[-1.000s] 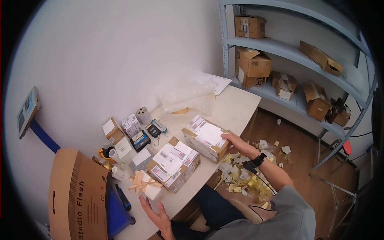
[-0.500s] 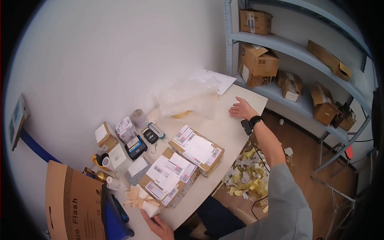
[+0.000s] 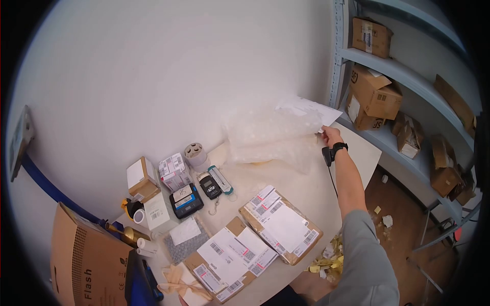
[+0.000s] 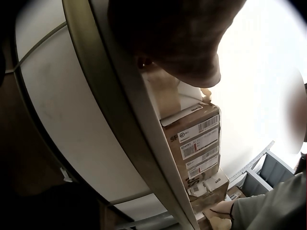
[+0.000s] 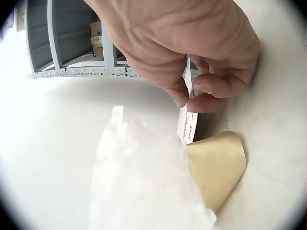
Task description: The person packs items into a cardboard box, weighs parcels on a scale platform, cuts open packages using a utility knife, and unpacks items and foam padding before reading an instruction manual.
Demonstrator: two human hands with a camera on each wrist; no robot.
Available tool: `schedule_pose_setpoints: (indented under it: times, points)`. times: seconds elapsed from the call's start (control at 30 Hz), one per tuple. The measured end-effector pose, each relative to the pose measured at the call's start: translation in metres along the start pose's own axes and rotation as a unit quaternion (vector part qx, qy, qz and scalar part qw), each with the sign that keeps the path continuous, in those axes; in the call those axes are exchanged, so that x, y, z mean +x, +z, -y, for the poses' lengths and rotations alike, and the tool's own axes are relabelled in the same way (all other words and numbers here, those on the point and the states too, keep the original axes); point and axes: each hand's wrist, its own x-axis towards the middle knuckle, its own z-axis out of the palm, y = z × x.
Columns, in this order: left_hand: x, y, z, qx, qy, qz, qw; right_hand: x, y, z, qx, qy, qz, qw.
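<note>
At the back of the table, my right hand (image 3: 333,135) (image 5: 192,48) is beside white papers (image 3: 312,109). In the right wrist view its thumb and forefinger pinch the edge of a printed white sheet (image 5: 188,127), next to clear bubble wrap (image 3: 270,132) (image 5: 139,177) and a yellowish-brown sheet (image 5: 218,167). Of my left hand (image 4: 177,38), only a sliver shows low in the head view, near the white box with a peach ribbon (image 3: 178,282); in the left wrist view it is dark, its fingers unclear. Two labelled cartons (image 3: 217,262) (image 3: 286,224) stand side by side.
A black label device (image 3: 186,201), a hand scale (image 3: 210,186), small boxes (image 3: 143,178) and rolls (image 3: 147,246) line the table's left rear. A large carton (image 3: 87,260) stands at left. Shelving (image 3: 398,69) with boxes rises at right; paper scraps (image 3: 329,260) lie on the floor.
My right hand has left the right-hand carton, which now sits beside the other, and has reached the papers at the back, pinching one. My left hand has mostly dropped out of the head view.
</note>
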Motion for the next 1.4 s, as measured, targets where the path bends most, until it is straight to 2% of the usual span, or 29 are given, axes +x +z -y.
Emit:
schedule_pose_setpoints:
  times: [0.03,0.1,0.17,0.2,0.23,0.27,0.3,0.43,0.53,0.57,0.63,0.7,0.8,0.9,0.97,1.03,1.07,1.1,1.13,1.17,1.2,1.23,1.3,1.33,1.4]
  points:
    - [-0.001,-0.003,0.002,0.010,-0.011,0.011,1.000,0.007,0.004,0.000,-0.061,-0.007,-0.034,0.998]
    - [-0.003,-0.007,0.009,0.016,-0.013,0.019,1.000,0.001,0.011,0.008,-0.078,-0.011,-0.048,0.996]
    - [-0.006,-0.009,0.008,0.034,-0.030,0.022,0.999,-0.007,0.014,0.015,0.016,-0.160,0.006,0.987]
    - [-0.005,-0.009,0.005,0.032,-0.030,0.026,0.999,-0.018,0.015,0.026,0.014,-0.197,0.013,0.980]
    - [-0.005,-0.008,0.002,0.041,-0.018,0.020,0.999,-0.030,0.014,0.038,0.012,-0.199,0.009,0.980]
    - [-0.006,-0.008,-0.001,0.049,-0.007,0.014,0.999,-0.042,0.009,0.051,-0.010,-0.254,0.033,0.967]
    - [-0.007,-0.010,0.000,0.046,-0.007,0.022,0.999,-0.059,0.002,0.062,-0.034,-0.307,0.055,0.949]
    - [-0.005,-0.009,-0.001,0.063,0.001,0.010,0.998,-0.131,-0.050,0.099,-0.021,-0.360,0.050,0.931]
    - [-0.001,-0.007,-0.010,0.068,0.016,0.008,0.998,-0.195,-0.109,0.109,-0.096,-0.420,0.027,0.902]
    - [0.000,-0.007,-0.012,0.074,0.029,0.005,0.997,-0.219,-0.128,0.106,-0.145,-0.451,0.010,0.881]
    - [-0.001,-0.007,-0.014,0.066,0.026,0.009,0.997,-0.260,-0.173,0.089,-0.353,-0.542,-0.058,0.760]
    - [-0.002,-0.005,-0.015,0.057,0.019,0.014,0.998,-0.315,-0.195,0.067,-0.483,-0.670,-0.097,0.556]
    - [-0.003,-0.006,-0.017,0.055,0.044,0.013,0.997,-0.343,-0.232,0.002,-0.595,-0.619,-0.011,0.513]
    - [-0.001,-0.004,-0.006,0.031,0.057,0.011,0.998,-0.351,-0.244,-0.045,-0.667,-0.579,0.058,0.465]
    - [0.008,0.003,0.015,0.020,0.130,-0.009,0.991,-0.345,-0.238,-0.058,-0.665,-0.576,0.072,0.470]
    - [0.008,0.004,0.017,-0.006,0.117,-0.006,0.993,-0.335,-0.226,-0.066,-0.601,-0.592,0.069,0.533]
    - [0.007,0.004,0.014,-0.031,0.105,-0.007,0.994,-0.336,-0.218,-0.062,-0.604,-0.549,0.081,0.573]
    - [0.004,0.004,0.013,-0.032,0.098,0.001,0.995,-0.340,-0.210,-0.058,-0.610,-0.541,0.070,0.574]
    - [0.007,0.001,0.012,-0.030,0.094,0.002,0.995,-0.351,-0.199,-0.049,-0.636,-0.493,0.072,0.589]
    - [0.007,0.001,0.008,-0.027,0.094,-0.003,0.995,-0.376,-0.184,-0.040,-0.653,-0.485,0.019,0.582]
    - [0.008,0.004,0.010,-0.034,0.094,-0.012,0.995,-0.392,-0.173,-0.031,-0.653,-0.447,0.013,0.611]
    - [0.006,0.002,0.005,-0.030,0.086,-0.028,0.995,-0.391,-0.173,-0.037,-0.618,-0.483,0.014,0.621]
    - [0.006,0.003,-0.003,-0.055,0.101,-0.019,0.993,-0.451,-0.142,-0.019,-0.466,-0.371,0.102,0.797]
    - [0.006,0.001,-0.003,-0.053,0.096,-0.024,0.994,-0.466,-0.131,-0.023,-0.467,-0.370,0.108,0.796]
    - [0.008,-0.001,0.003,-0.032,0.113,0.012,0.993,-0.490,-0.111,-0.035,-0.469,-0.492,0.133,0.721]
